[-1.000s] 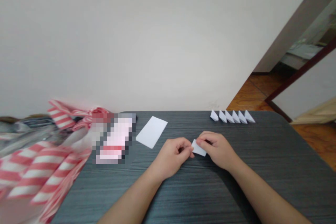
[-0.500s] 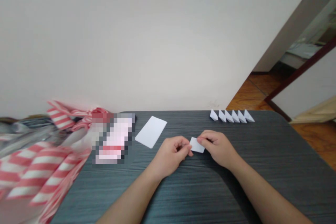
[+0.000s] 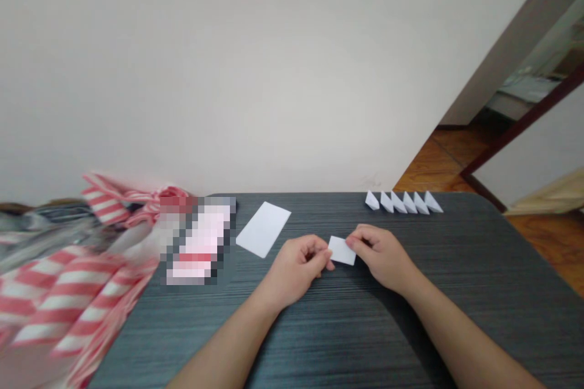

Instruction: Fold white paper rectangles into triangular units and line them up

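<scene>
Right hand (image 3: 382, 260) and left hand (image 3: 297, 264) pinch a small white paper rectangle (image 3: 342, 250) between them, over the dark bench (image 3: 365, 340); it looks flat and unfolded; a larger white sheet (image 3: 263, 229) lies beyond the left hand; folded paper pieces (image 3: 404, 202) stand in a row.

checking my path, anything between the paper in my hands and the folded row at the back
Nothing visible does. Only the dark tabletop lies between the small white paper rectangle, held by the left hand and right hand, and the row of folded paper pieces.
</scene>
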The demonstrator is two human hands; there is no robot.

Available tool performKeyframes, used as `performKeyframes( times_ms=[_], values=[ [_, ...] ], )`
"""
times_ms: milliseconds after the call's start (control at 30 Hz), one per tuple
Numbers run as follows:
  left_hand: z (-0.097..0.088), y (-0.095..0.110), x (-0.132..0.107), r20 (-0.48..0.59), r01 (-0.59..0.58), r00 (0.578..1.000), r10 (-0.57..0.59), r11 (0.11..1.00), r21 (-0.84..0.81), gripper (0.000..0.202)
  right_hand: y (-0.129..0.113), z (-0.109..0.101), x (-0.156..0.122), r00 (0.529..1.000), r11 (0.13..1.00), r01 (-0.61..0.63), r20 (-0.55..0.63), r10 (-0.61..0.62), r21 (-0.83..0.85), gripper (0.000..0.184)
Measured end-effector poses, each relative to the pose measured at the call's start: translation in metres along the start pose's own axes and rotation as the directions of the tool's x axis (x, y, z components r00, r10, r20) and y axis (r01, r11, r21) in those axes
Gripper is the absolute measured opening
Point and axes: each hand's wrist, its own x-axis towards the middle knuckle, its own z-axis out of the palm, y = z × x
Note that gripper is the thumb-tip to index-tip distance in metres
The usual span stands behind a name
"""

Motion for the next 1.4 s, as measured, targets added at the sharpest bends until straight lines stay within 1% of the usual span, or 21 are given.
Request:
performKeyframes(
  times_ms=[233, 333, 467, 567, 667, 733, 900, 1033, 1233, 1400],
  values=[
    [0.001, 0.003, -0.001, -0.002, -0.005, 1.0, 0.005, 1.0, -0.008, 0.022, 0.002, -0.001, 0.0, 1.0, 1.0, 0.017, 0.013, -0.017, 0.027, 0.025],
    [0.0, 0.004, -0.001, -0.008, -0.032, 0.999, 0.032, 0.999, -0.017, 0.024, 0.001, -0.001, 0.0, 1.0, 0.999, 0.024, 0.014, -0.024, 0.024, 0.025],
    [0.0, 0.003, -0.001, -0.025, -0.033, 0.999, 0.033, 0.999, -0.016, 0.025, -0.002, 0.003, -0.001, 0.997, 0.999, 0.047, 0.058, -0.049, 0.022, 0.024],
    [0.0, 0.002, 0.0, -0.001, -0.047, 0.999, 0.047, 0.998, 0.042, 0.025, -0.006, 0.007, -0.002, 0.993, 0.997, 0.07, 0.089, -0.071, 0.014, 0.023],
    [0.0, 0.004, 0.0, -0.023, -0.089, 0.995, 0.094, 0.983, 0.158, 0.025, -0.008, 0.01, -0.002, 0.992, 0.998, 0.069, 0.109, -0.069, 0.005, 0.022],
    [0.0, 0.005, -0.001, -0.039, -0.098, 0.993, 0.108, 0.974, 0.204, 0.027, -0.009, 0.01, -0.001, 0.993, 0.998, 0.058, 0.108, -0.057, -0.002, 0.021],
    [0.0, 0.005, -0.002, -0.069, -0.091, 0.992, 0.109, 0.972, 0.217, 0.025, -0.007, 0.009, -0.001, 0.994, 1.0, 0.027, 0.109, -0.026, -0.012, 0.021],
    [0.001, 0.003, -0.001, -0.086, -0.085, 0.991, 0.105, 0.974, 0.211, 0.025, -0.006, 0.007, -0.001, 0.995, 1.0, 0.028, 0.101, -0.027, -0.012, 0.02],
    [0.001, 0.006, -0.001, -0.064, -0.101, 0.991, 0.119, 0.966, 0.237, 0.026, -0.006, 0.006, -0.001, 0.992, 0.998, 0.052, 0.114, -0.047, -0.036, 0.022],
    [0.0, 0.009, -0.002, -0.022, -0.125, 0.99, 0.136, 0.954, 0.273, 0.029, -0.007, 0.007, -0.001, 0.987, 0.994, 0.093, 0.136, -0.086, -0.048, 0.023]
  ],
)
